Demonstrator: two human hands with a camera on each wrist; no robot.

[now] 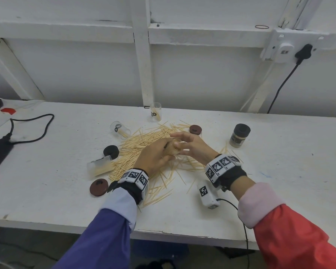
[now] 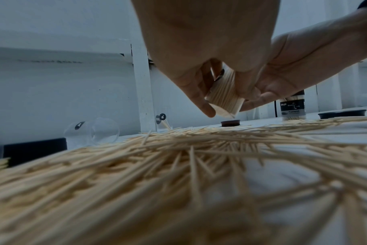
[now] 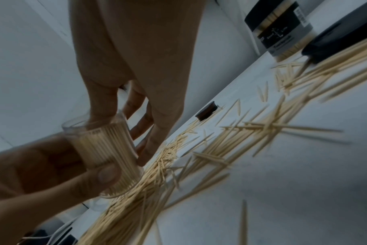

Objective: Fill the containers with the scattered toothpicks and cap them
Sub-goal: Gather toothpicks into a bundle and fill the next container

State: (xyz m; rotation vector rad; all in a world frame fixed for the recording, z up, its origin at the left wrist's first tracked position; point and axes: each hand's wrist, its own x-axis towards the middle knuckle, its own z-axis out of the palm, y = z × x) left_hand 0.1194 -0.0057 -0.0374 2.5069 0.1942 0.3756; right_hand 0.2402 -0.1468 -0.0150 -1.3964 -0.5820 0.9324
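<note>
My left hand (image 1: 155,156) grips a clear jar (image 3: 107,154) packed full of toothpicks, fingers and thumb curled round its side, holding it tilted above the table (image 1: 279,171). My right hand (image 1: 192,145) sits just beside it, at the jar's open end; its fingers (image 1: 179,135) are spread and nearly straight, the thumb touching the rim, and it holds nothing.

Below both hands lies a wide heap of loose toothpicks (image 1: 144,144), spread over the middle of the table.

Around the heap: an upright clear jar (image 1: 155,112) at the back with a few picks inside, a clear jar on its side (image 1: 119,129) to the back left, and another clear one lying down (image 1: 99,166) at the left, partly filled. A black cap (image 1: 111,151) sits just behind that one. A brown cap (image 1: 98,187) lies near my left wrist; a second brown cap (image 1: 195,129) lies beyond my right hand. At the right stands a filled, black-capped jar (image 1: 239,135).
</note>
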